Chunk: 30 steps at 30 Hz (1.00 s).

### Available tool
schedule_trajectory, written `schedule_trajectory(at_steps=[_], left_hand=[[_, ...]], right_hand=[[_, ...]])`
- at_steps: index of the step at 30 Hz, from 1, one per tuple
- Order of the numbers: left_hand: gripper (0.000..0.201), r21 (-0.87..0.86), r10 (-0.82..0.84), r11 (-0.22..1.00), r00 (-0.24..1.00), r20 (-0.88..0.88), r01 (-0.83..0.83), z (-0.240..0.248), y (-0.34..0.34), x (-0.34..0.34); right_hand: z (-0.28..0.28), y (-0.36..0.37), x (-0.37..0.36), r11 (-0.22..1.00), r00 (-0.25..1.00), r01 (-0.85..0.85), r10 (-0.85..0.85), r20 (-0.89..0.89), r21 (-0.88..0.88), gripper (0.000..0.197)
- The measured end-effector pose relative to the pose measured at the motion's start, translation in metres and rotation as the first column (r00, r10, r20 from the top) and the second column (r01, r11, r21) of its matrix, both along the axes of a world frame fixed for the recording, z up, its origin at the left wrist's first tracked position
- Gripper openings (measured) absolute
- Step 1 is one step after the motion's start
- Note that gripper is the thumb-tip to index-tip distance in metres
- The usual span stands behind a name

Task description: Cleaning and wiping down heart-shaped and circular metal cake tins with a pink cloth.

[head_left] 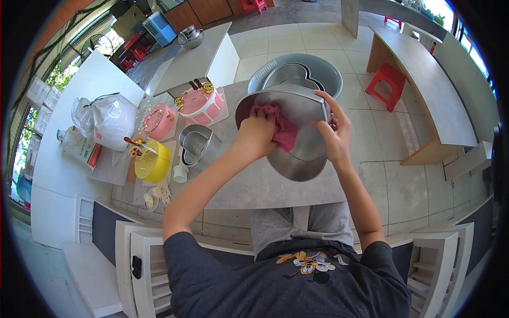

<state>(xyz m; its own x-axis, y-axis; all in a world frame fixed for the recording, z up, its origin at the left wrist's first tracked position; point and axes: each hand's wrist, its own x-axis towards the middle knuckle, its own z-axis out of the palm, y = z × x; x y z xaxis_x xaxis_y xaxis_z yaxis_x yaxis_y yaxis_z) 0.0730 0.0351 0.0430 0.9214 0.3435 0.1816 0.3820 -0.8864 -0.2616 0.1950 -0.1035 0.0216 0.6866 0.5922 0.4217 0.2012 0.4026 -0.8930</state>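
Observation:
My left hand (257,137) is closed on a crumpled dark pink cloth (286,135), pressed against the inside of a large silver metal cake pan (305,159). The pan is tilted with its hollow toward me and looks heart-shaped. At its right side, my right hand (336,135) grips the wall, thumb inside and fingers around the outer edge. Just behind it, a grey plastic basin (333,77) holds another heart-shaped pan (283,75). To the left of my left forearm stand nested heart-shaped metal pans (207,151).
Left on the grey table (238,193) stand a yellow cake (152,164), a pink cake (159,121) and a pink-and-white cake (200,103). A small white cup (180,174) sits near the pans. A red stool (389,85) is on the floor at right.

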Motion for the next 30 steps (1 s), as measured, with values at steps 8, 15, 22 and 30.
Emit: schedule_trajectory(at_steps=[8,15,22,30], left_hand=[[0.047,-0.802,0.403,0.083,0.716,0.571,0.592,-0.061,-0.039,0.037],[0.020,-0.529,0.669,-0.377,0.618,0.413,0.761,-0.025,-0.044,0.042],[0.012,-0.005,0.930,-0.209,0.200,0.308,0.978,-0.017,0.034,0.028],[0.023,-0.526,0.768,-0.125,0.418,0.486,0.841,-0.008,0.003,0.031]], right_hand=[[-0.011,0.025,-0.021,0.974,0.955,0.228,-0.225,0.195,0.007,0.045],[-0.026,0.035,-0.023,0.979,0.985,0.079,-0.047,-0.166,0.189,0.048],[-0.044,0.028,-0.046,0.987,0.998,0.037,-0.030,-0.052,0.157,0.062],[-0.024,0.031,-0.052,0.997,0.999,-0.018,0.021,-0.038,0.080,0.060]])
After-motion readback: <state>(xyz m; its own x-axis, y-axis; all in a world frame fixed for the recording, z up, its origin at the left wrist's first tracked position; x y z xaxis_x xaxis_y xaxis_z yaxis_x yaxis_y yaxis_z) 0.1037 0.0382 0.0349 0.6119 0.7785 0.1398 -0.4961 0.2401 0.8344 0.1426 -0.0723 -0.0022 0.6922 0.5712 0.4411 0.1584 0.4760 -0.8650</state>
